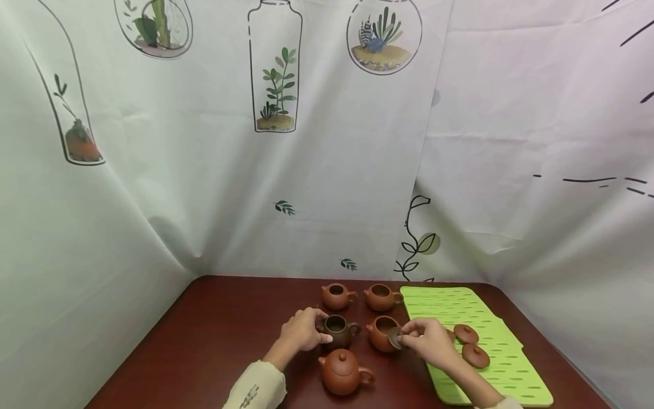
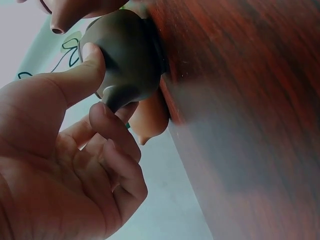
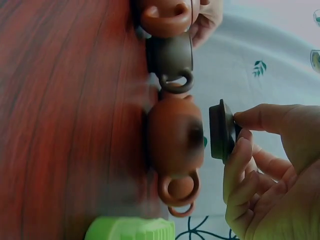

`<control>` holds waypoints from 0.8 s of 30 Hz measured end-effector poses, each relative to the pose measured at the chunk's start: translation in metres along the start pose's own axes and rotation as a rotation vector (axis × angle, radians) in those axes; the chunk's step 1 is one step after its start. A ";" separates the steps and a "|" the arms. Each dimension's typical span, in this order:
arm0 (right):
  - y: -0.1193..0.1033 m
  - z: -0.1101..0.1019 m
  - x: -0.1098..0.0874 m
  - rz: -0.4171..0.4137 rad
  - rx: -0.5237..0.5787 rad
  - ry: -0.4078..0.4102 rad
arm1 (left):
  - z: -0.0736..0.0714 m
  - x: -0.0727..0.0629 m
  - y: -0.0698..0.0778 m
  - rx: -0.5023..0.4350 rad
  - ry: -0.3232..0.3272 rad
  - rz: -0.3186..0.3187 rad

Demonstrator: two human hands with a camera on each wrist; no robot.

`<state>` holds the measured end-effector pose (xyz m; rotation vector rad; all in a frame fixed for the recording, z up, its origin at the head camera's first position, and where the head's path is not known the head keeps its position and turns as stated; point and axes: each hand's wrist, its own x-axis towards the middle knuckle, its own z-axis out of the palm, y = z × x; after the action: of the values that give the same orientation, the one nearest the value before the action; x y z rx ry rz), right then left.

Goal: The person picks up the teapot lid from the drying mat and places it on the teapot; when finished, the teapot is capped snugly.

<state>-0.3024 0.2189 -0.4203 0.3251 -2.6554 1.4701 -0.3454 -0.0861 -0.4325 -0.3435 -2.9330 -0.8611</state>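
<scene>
Right fingers: pinching the dark lid at its knob; the right hand hangs right of the dark teapot, at an uncovered reddish-brown teapot.
Left fingers: gripping the dark teapot around body and spout, the left hand at its left side.
Careful handling: from over here, I'd keep the lid level, its flange clear of neighbouring rims, and steady the dark teapot lightly, more by the body than the slim spout.
Clay: smooth, dull-sheened, rounded; the dark teapot's loop handle points right, its mouth uncovered.
Lid shape: round, low-domed top, straight-sided flange beneath.
Lidded teapot: reddish-brown, nearer me than the dark teapot, knob on top.
Board: lime-green, dash-patterned, right of the dark teapot, bearing reddish lids.
Tabletop: red-brown, streaked like wood grain.
</scene>
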 end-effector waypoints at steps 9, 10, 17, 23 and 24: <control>-0.005 0.012 0.010 -0.060 0.063 -0.041 | 0.000 0.001 0.000 -0.015 0.004 0.012; -0.006 0.014 0.011 -0.063 0.062 -0.047 | 0.000 0.001 0.000 -0.018 0.006 0.008; -0.015 0.026 0.019 -0.093 0.075 -0.068 | -0.002 0.001 0.000 -0.009 0.018 -0.015; -0.019 0.031 0.022 -0.087 0.114 -0.082 | 0.001 0.002 0.000 -0.019 0.016 -0.016; -0.019 0.032 0.023 -0.081 0.122 -0.086 | 0.002 0.003 0.000 -0.021 0.012 -0.019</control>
<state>-0.3195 0.1790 -0.4179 0.5102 -2.5875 1.6315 -0.3481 -0.0848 -0.4341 -0.3119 -2.9229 -0.8940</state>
